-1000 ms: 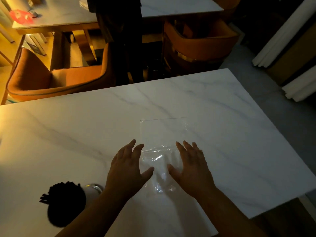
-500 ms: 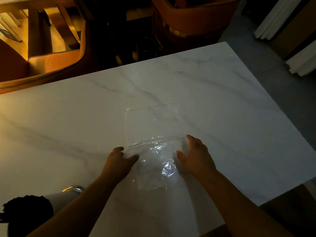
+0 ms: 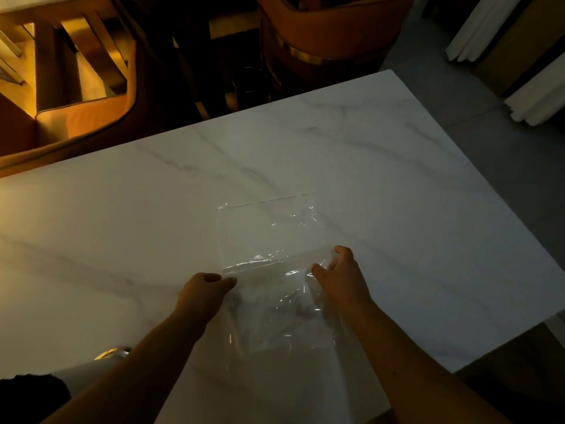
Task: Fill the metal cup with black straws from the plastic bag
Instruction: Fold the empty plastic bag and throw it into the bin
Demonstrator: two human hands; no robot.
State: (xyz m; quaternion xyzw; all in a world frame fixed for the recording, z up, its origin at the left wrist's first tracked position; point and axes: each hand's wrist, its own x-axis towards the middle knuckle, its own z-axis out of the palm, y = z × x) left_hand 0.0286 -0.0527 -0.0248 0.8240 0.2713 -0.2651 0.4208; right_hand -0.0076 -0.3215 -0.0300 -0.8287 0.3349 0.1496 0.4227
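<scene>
plastic bag lay flat mid-bench, empty | left hand pinched its left edge | right hand gripped its right edge | metal cup with black straws near-left on bench

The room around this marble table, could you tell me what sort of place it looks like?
Probably a cafe or restaurant dining area, dimly lit. The marble-look table faces orange upholstered chairs, another such chair stands at a neighbouring table, and a metal cup holds black straws.

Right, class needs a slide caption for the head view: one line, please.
Both hands pinch an empty clear bag on the marble table; straw-filled cup at left.
</scene>
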